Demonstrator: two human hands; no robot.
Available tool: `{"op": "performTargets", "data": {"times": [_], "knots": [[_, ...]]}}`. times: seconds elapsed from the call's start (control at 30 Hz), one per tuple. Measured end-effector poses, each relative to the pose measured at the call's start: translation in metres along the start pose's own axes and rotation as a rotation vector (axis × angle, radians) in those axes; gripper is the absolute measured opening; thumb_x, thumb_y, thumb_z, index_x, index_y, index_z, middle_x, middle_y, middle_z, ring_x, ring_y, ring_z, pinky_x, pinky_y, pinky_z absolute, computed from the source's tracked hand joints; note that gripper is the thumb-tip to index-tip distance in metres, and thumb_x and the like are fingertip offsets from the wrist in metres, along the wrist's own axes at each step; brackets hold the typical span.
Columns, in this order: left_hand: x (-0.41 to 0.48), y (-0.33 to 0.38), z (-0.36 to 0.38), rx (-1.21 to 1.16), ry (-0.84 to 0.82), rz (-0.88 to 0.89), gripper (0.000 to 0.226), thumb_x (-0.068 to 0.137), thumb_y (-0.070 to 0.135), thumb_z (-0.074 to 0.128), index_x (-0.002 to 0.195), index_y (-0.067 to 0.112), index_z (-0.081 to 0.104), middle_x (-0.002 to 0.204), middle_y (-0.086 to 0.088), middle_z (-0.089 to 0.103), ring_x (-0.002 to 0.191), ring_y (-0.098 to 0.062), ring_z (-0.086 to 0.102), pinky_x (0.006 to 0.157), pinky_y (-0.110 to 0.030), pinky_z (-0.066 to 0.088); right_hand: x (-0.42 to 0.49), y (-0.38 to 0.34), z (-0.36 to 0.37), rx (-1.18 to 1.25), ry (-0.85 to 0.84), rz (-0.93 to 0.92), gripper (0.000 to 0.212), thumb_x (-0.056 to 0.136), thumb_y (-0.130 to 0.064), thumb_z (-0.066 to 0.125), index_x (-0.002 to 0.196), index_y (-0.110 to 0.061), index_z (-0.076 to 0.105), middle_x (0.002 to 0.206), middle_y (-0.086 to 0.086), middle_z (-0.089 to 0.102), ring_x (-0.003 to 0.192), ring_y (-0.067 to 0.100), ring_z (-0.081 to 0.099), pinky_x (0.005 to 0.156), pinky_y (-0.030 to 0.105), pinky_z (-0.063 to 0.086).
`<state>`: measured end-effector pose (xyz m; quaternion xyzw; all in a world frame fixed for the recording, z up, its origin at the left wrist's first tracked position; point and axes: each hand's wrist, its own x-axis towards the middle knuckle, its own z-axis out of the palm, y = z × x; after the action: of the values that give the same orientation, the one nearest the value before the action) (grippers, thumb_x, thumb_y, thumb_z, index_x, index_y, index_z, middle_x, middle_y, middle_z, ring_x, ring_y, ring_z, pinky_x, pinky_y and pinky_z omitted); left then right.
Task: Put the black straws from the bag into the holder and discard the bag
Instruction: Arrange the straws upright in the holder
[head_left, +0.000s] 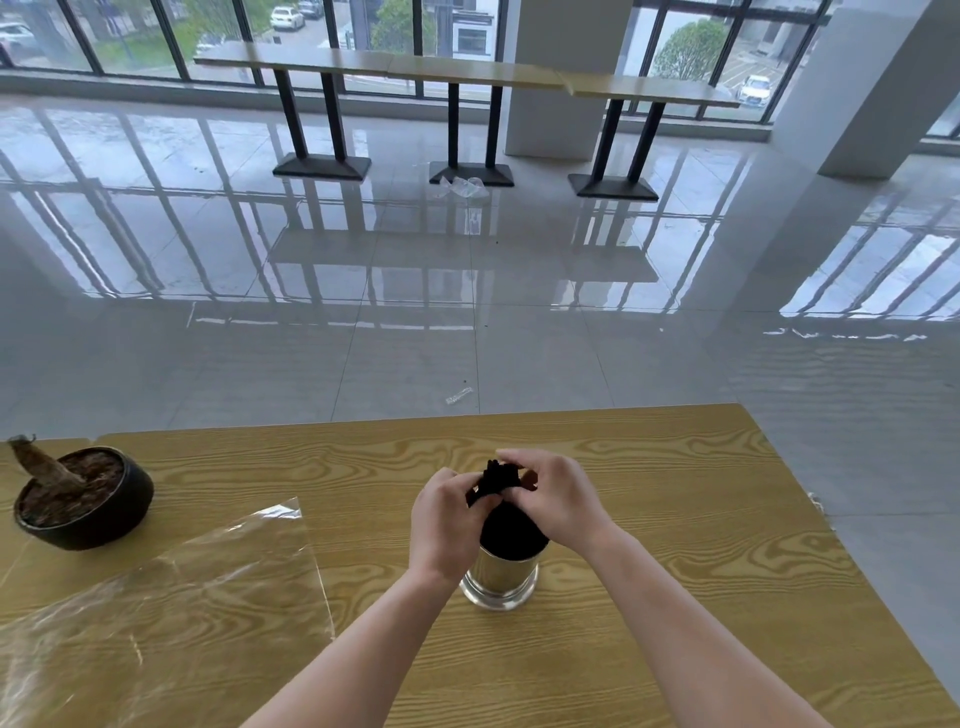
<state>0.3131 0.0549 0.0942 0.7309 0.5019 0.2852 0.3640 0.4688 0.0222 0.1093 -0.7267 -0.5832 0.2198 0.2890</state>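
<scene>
A bundle of black straws (506, 512) stands upright in a shiny metal holder (500, 582) on the wooden table (675, 519). My left hand (441, 519) grips the bundle from the left near its top. My right hand (556, 499) closes on the straw tops from the right. The clear plastic bag (171, 608) lies flat and empty on the table to the left, apart from both hands.
A dark round pot (85, 499) with soil and a dry stump sits at the table's far left. The table's far edge runs just beyond the holder. Tiled floor, plastic scraps (460, 395) and high tables (467, 73) lie beyond.
</scene>
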Motion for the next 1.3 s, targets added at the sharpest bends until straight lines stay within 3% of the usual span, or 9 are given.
{"op": "performTargets", "data": {"times": [0.23, 0.43, 0.5, 0.63, 0.73, 0.87, 1.03, 1.17, 1.3], "knots": [[0.007, 0.001, -0.004, 0.021, -0.092, 0.025, 0.007, 0.088, 0.018, 0.073, 0.091, 0.020, 0.078, 0.077, 0.004, 0.057, 0.075, -0.014, 0.057, 0.065, -0.021, 0.042, 0.001, 0.002, -0.011, 0.160, -0.087, 0.082, 0.038, 0.081, -0.014, 0.080, 0.116, -0.026, 0.075, 0.099, -0.008, 0.078, 0.072, 0.005, 0.074, 0.078, 0.025, 0.060], [0.015, 0.004, -0.012, 0.040, -0.224, 0.027, 0.006, 0.085, 0.020, 0.074, 0.080, 0.020, 0.074, 0.074, 0.007, 0.064, 0.072, -0.014, 0.062, 0.063, -0.024, 0.047, 0.003, -0.003, -0.022, 0.182, -0.148, 0.074, 0.023, 0.079, -0.013, 0.080, 0.092, -0.032, 0.080, 0.081, -0.015, 0.077, 0.063, 0.007, 0.072, 0.063, 0.017, 0.056], [0.018, 0.007, -0.012, 0.111, -0.222, 0.002, 0.009, 0.085, 0.021, 0.074, 0.093, 0.017, 0.073, 0.087, 0.001, 0.063, 0.084, -0.020, 0.062, 0.073, -0.028, 0.049, 0.002, -0.006, -0.016, 0.167, -0.111, 0.080, 0.022, 0.079, -0.015, 0.080, 0.095, -0.031, 0.079, 0.082, -0.012, 0.077, 0.065, 0.006, 0.072, 0.066, 0.022, 0.057], [0.011, 0.007, -0.009, 0.132, -0.133, -0.007, 0.065, 0.081, 0.024, 0.078, 0.141, 0.017, 0.052, 0.120, -0.003, 0.059, 0.111, -0.020, 0.057, 0.094, -0.029, 0.042, -0.003, -0.006, -0.004, -0.008, 0.024, 0.004, 0.044, 0.076, -0.023, 0.082, 0.118, -0.025, 0.072, 0.114, -0.009, 0.074, 0.104, 0.007, 0.067, 0.090, 0.020, 0.050], [0.003, -0.001, -0.011, 0.043, -0.039, -0.052, 0.074, 0.078, 0.022, 0.082, 0.144, 0.018, 0.049, 0.114, 0.001, 0.061, 0.089, -0.011, 0.063, 0.088, -0.028, 0.051, -0.009, -0.001, -0.004, 0.005, 0.061, 0.047, 0.063, 0.074, -0.026, 0.086, 0.133, -0.023, 0.063, 0.121, -0.009, 0.070, 0.090, 0.004, 0.068, 0.084, 0.018, 0.049], [-0.004, -0.006, -0.011, -0.052, 0.025, -0.130, 0.047, 0.078, 0.025, 0.084, 0.122, 0.019, 0.069, 0.095, 0.004, 0.068, 0.081, -0.009, 0.064, 0.079, -0.029, 0.054, -0.016, 0.006, -0.005, -0.017, 0.110, 0.081, 0.058, 0.078, -0.026, 0.084, 0.132, -0.019, 0.064, 0.104, -0.009, 0.070, 0.076, 0.005, 0.062, 0.074, 0.020, 0.051], [-0.003, -0.002, -0.002, -0.070, 0.075, -0.122, 0.011, 0.085, 0.023, 0.078, 0.096, 0.023, 0.080, 0.084, 0.001, 0.068, 0.080, -0.015, 0.064, 0.073, -0.030, 0.054, -0.013, 0.001, 0.001, -0.067, 0.131, 0.070, 0.035, 0.084, -0.026, 0.079, 0.118, -0.017, 0.073, 0.104, -0.001, 0.073, 0.096, 0.015, 0.067, 0.079, 0.019, 0.044], [-0.001, -0.001, 0.002, 0.025, 0.069, -0.047, 0.008, 0.089, 0.022, 0.074, 0.094, 0.024, 0.080, 0.076, 0.001, 0.059, 0.071, -0.013, 0.056, 0.062, -0.020, 0.042, -0.012, -0.001, 0.004, -0.078, 0.147, 0.041, 0.030, 0.085, -0.025, 0.077, 0.114, -0.019, 0.075, 0.104, -0.001, 0.074, 0.097, 0.016, 0.067, 0.079, 0.020, 0.047], [-0.004, -0.007, 0.000, -0.003, 0.103, -0.036, 0.028, 0.084, 0.024, 0.079, 0.113, 0.023, 0.076, 0.076, 0.004, 0.063, 0.072, -0.011, 0.060, 0.067, -0.021, 0.047, -0.013, 0.003, 0.004, -0.053, 0.153, 0.053, 0.042, 0.083, -0.025, 0.079, 0.123, -0.018, 0.070, 0.101, -0.001, 0.075, 0.093, 0.015, 0.068, 0.083, 0.024, 0.052]]}}
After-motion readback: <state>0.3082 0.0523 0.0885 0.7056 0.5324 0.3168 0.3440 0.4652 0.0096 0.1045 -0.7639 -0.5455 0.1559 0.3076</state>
